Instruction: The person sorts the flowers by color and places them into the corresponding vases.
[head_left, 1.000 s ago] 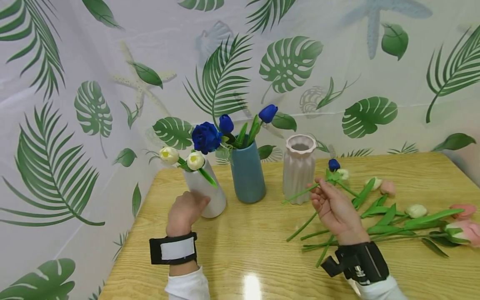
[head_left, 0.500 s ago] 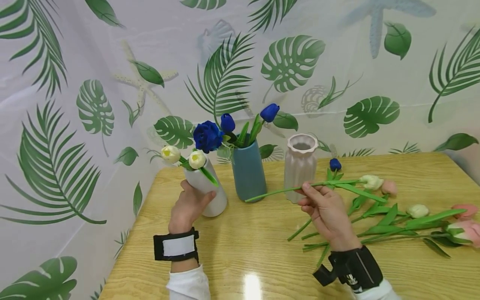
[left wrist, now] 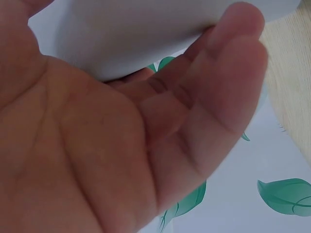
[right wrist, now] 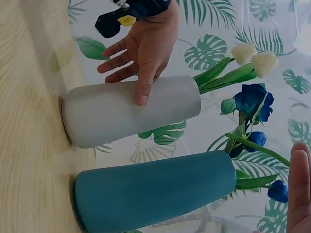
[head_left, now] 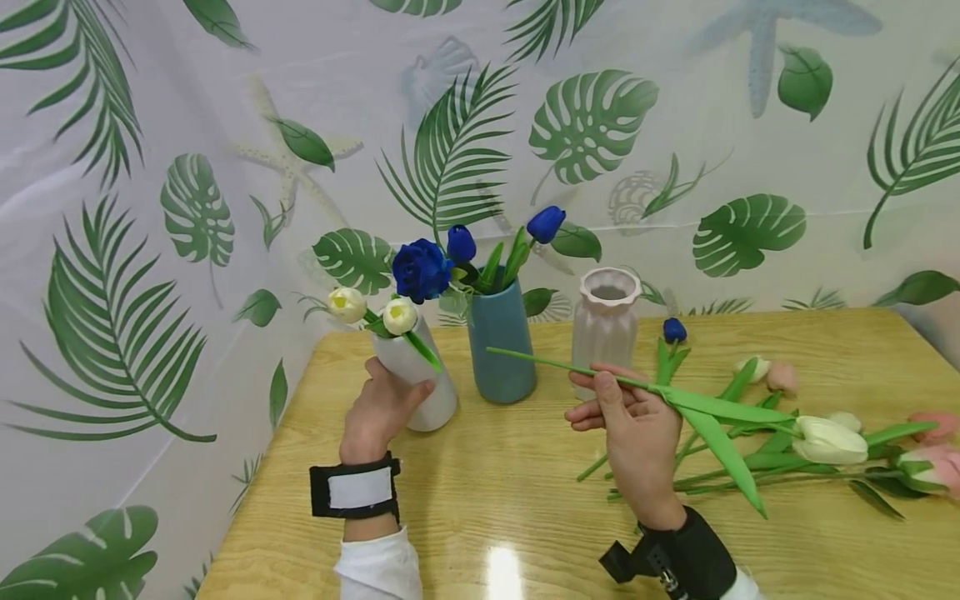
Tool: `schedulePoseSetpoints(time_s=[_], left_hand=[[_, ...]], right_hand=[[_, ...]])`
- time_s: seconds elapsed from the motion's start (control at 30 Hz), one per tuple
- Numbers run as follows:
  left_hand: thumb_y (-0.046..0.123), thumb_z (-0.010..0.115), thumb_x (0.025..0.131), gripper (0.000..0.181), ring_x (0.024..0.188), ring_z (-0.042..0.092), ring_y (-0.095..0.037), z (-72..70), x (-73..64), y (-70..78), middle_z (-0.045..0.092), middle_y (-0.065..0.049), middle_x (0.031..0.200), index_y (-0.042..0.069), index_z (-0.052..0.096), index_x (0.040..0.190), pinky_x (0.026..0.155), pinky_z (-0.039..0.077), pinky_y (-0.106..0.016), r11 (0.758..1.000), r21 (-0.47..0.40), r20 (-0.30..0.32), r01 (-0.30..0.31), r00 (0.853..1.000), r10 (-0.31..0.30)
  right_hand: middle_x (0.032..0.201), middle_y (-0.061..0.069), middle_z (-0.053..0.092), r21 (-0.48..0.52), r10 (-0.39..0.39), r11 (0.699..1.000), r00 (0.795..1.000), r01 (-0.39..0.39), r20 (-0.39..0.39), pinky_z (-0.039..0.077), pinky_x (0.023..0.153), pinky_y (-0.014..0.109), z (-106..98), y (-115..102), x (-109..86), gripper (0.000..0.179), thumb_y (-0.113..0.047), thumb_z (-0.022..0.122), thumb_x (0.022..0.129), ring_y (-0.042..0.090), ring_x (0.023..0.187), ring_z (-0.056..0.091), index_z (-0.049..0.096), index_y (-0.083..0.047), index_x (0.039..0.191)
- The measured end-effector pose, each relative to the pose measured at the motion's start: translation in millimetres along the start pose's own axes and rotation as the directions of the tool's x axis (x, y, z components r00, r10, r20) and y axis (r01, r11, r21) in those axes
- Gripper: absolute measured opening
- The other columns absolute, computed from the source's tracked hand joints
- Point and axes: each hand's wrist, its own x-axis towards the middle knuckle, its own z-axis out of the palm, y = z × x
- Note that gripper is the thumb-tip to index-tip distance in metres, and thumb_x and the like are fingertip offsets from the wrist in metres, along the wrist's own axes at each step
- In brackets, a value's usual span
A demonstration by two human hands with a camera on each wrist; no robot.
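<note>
My left hand grips a white vase, its thumb on the near side. Two white tulips stand in that vase. In the left wrist view, the fingers curve beside the vase wall. My right hand pinches the stem of another white tulip between thumb and fingers. Its stem end points left, in front of the teal vase; its bloom hangs to the right. At the edge of the right wrist view are this stem and part of the right hand.
Blue flowers fill the teal vase. A pale pink fluted vase stands behind my right hand, no flowers in it. Several loose tulips lie on the wooden table at the right, including a blue one and a pink one. A leaf-print cloth hangs behind.
My right hand has lifted the white tulip from among the loose flowers and drawn it left and nearer, its bloom swinging right. My left hand stays at the white vase.
</note>
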Motion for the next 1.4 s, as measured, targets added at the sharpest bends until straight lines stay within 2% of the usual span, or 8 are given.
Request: schedulePoseSetpoints(time_s=[0.2, 0.33, 0.47, 0.7, 0.93, 1.0, 1.2, 1.4], left_hand=[[0.049, 0.063, 0.093, 0.093, 0.111, 0.063, -0.044, 0.0, 1.7, 1.2, 0.053, -0.036, 0.130, -0.010, 0.014, 0.146, 0.088, 0.051, -0.056, 1.000, 0.014, 0.001, 0.003, 1.000, -0.003], [0.048, 0.063, 0.094, 0.092, 0.110, 0.063, -0.044, 1.4, 2.3, 0.9, 0.054, -0.036, 0.128, -0.011, 0.015, 0.145, 0.088, 0.052, -0.055, 1.000, 0.020, -0.003, -0.005, 1.000, 0.005], [0.048, 0.062, 0.094, 0.091, 0.109, 0.064, -0.044, 2.5, 2.5, 0.4, 0.055, -0.036, 0.127, -0.012, 0.015, 0.144, 0.088, 0.052, -0.055, 1.000, 0.024, -0.004, -0.011, 1.000, 0.011], [0.048, 0.061, 0.095, 0.091, 0.108, 0.064, -0.044, 1.7, 2.0, 0.5, 0.056, -0.037, 0.124, -0.013, 0.015, 0.144, 0.087, 0.053, -0.054, 0.999, 0.038, 0.002, -0.003, 1.000, 0.003], [0.049, 0.062, 0.095, 0.091, 0.107, 0.065, -0.044, 1.4, 1.1, 1.3, 0.055, -0.036, 0.126, -0.012, 0.015, 0.145, 0.085, 0.053, -0.055, 0.999, 0.049, -0.005, -0.005, 1.000, 0.006], [0.049, 0.062, 0.095, 0.091, 0.107, 0.065, -0.044, 1.3, 0.8, 2.1, 0.055, -0.036, 0.126, -0.012, 0.016, 0.145, 0.085, 0.053, -0.055, 0.999, 0.051, -0.008, -0.009, 1.000, 0.010], [0.048, 0.062, 0.095, 0.091, 0.107, 0.064, -0.045, 1.1, 1.3, 2.9, 0.054, -0.036, 0.127, -0.011, 0.016, 0.145, 0.086, 0.053, -0.055, 0.999, 0.050, -0.014, -0.002, 1.000, 0.002], [0.049, 0.061, 0.095, 0.091, 0.107, 0.064, -0.046, 1.6, 1.3, 2.1, 0.054, -0.037, 0.126, -0.012, 0.016, 0.145, 0.085, 0.052, -0.056, 0.999, 0.051, -0.012, -0.001, 1.000, 0.001]], right_hand=[[0.102, 0.008, 0.074, 0.064, -0.210, 0.977, 0.974, 0.205, 0.089, 0.056, 0.066, 0.025, 3.8, 16.8, -3.3, 0.025, 0.006, 0.049, 0.101, 0.011, 0.071, 0.069, 0.056, 0.017, 0.122], [0.098, 0.011, 0.072, 0.015, -0.267, 0.964, 0.956, 0.267, 0.123, 0.054, 0.067, 0.026, 14.7, 21.5, -5.2, 0.025, 0.003, 0.049, 0.101, 0.012, 0.071, 0.067, 0.057, 0.015, 0.122], [0.093, 0.004, 0.071, -0.009, -0.300, 0.953, 0.945, 0.304, 0.130, 0.053, 0.065, 0.024, 34.1, 20.9, -1.6, 0.023, 0.001, 0.051, 0.101, 0.010, 0.069, 0.065, 0.060, 0.012, 0.120], [0.089, 0.007, 0.068, 0.001, -0.291, 0.955, 0.940, 0.295, 0.176, 0.053, 0.068, 0.025, 63.6, 34.7, 10.2, 0.025, -0.005, 0.051, 0.103, 0.010, 0.068, 0.062, 0.063, 0.000, 0.125], [0.085, 0.007, 0.066, -0.082, -0.224, 0.965, 0.947, 0.249, 0.232, 0.054, 0.065, 0.031, 80.4, 34.1, 16.8, 0.027, -0.018, 0.050, 0.105, 0.016, 0.065, 0.060, 0.061, -0.004, 0.125], [0.086, 0.006, 0.066, -0.059, -0.253, 0.960, 0.939, 0.273, 0.234, 0.054, 0.064, 0.030, 81.4, 37.8, 19.7, 0.027, -0.016, 0.050, 0.105, 0.016, 0.064, 0.059, 0.060, -0.004, 0.126], [0.083, 0.015, 0.065, -0.117, -0.217, 0.961, 0.948, 0.249, 0.232, 0.054, 0.062, 0.033, 86.5, 26.4, 23.5, 0.025, -0.008, 0.050, 0.104, 0.025, 0.061, 0.059, 0.059, 0.006, 0.123], [0.082, 0.019, 0.065, -0.175, -0.212, 0.951, 0.949, 0.255, 0.234, 0.053, 0.061, 0.034, 93.4, 19.6, 29.2, 0.021, 0.003, 0.051, 0.101, 0.019, 0.061, 0.059, 0.059, 0.008, 0.120]])
